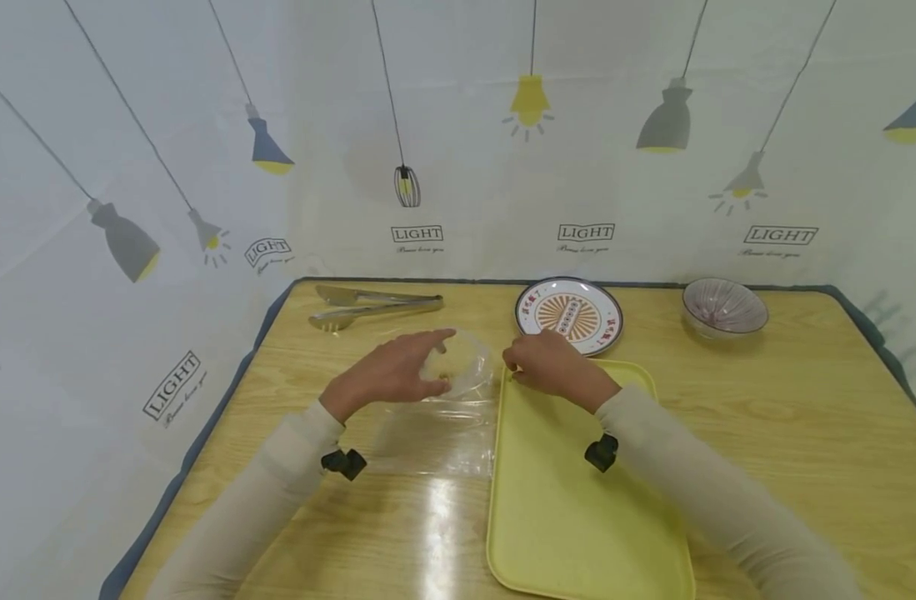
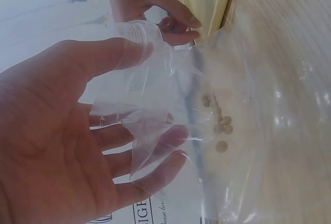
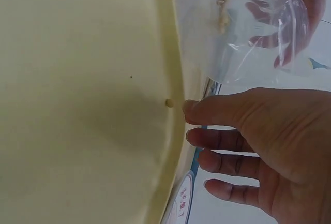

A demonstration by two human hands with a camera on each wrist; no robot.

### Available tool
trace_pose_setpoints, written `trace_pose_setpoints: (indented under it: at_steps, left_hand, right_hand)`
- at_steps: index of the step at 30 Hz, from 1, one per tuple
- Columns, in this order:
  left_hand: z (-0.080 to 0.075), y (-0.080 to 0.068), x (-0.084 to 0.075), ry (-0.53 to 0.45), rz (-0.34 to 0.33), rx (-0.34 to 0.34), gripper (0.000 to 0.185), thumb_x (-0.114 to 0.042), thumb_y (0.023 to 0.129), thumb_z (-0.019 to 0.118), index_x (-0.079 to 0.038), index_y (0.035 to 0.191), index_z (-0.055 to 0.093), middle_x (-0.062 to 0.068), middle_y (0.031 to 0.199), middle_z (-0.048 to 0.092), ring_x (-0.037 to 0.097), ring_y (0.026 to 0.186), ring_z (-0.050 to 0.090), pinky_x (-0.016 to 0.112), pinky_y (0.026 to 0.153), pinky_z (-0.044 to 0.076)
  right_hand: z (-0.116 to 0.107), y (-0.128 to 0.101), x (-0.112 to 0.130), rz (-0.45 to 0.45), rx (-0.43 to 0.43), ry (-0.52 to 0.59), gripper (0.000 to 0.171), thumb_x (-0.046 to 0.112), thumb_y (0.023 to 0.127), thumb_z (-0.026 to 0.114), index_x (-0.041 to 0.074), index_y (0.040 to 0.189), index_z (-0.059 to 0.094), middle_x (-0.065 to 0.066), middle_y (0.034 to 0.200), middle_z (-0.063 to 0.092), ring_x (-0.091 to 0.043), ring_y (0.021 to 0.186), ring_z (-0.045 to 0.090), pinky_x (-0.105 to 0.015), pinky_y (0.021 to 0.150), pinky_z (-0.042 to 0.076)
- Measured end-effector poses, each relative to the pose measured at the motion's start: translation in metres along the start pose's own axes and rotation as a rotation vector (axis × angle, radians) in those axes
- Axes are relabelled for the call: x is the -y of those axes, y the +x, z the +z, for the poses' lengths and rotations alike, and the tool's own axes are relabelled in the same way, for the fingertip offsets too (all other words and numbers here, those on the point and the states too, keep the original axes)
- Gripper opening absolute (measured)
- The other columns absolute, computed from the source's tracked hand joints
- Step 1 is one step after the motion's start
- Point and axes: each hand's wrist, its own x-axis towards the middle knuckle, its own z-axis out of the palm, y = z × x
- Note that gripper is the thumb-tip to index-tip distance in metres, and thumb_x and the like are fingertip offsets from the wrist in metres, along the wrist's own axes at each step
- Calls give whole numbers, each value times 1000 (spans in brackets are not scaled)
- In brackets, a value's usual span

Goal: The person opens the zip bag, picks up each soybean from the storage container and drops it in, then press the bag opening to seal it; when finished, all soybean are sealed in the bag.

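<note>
My left hand (image 1: 393,371) has its spread thumb and fingers in the mouth of a clear plastic bag (image 1: 446,433), stretching it. Several small round tan beads or beans (image 2: 222,127) show through the bag in the left wrist view; their exact kind is unclear. My right hand (image 1: 551,364) hovers over the far left corner of a yellow tray (image 1: 578,500), its fingers loosely bent with nothing visible between them. One small tan ball (image 3: 169,103) lies against the tray's rim, just off the right thumb tip in the right wrist view.
Metal tongs (image 1: 397,305) lie at the back left of the wooden table (image 1: 803,433). A patterned plate (image 1: 603,312) sits behind the tray, and a glass-like bowl (image 1: 723,312) stands at the back right. A printed curtain (image 1: 473,183) hangs behind the table.
</note>
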Motion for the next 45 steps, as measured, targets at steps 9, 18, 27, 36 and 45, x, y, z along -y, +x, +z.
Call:
trace_pose_setpoints:
  at_steps: [9,18,27,36,45]
  left_hand:
    - [-1,-2,1,-1,-6,-4,80,-38,96,68,-13,160,27,13,143,58,31,128,58,52,104,48]
    - [1,-3,2,1,0,-7,81,-38,96,69,-13,160,28,12,142,58,31,127,58,52,104,48]
    - [0,-2,0,0,-4,4,81,-37,95,69,-12,160,27,14,143,57,32,127,58,53,103,48]
    - [-1,1,-4,10,4,7,81,-36,96,69,-11,160,28,14,143,58,32,128,58,52,104,48]
    - [-1,1,-6,-8,-3,19,80,-36,96,70,-11,160,28,14,143,57,33,128,58,52,103,48]
  right_hand:
    - [13,3,4,-39,-70,0,17,8,87,72,14,73,65,3,70,62,-11,62,50,-26,53,39]
    - [16,0,7,-48,-104,-23,13,8,87,74,14,76,70,2,71,65,-12,62,54,-27,53,43]
    - [9,-3,0,-33,-112,-24,14,6,86,73,13,76,67,1,72,66,-13,63,57,-29,56,46]
    - [-32,8,-1,14,-62,-15,5,12,88,76,13,86,72,-2,84,72,-17,74,67,-32,65,56]
    - [-88,14,12,-2,-145,-11,3,15,91,75,12,91,74,-2,89,74,-18,77,68,-38,73,56]
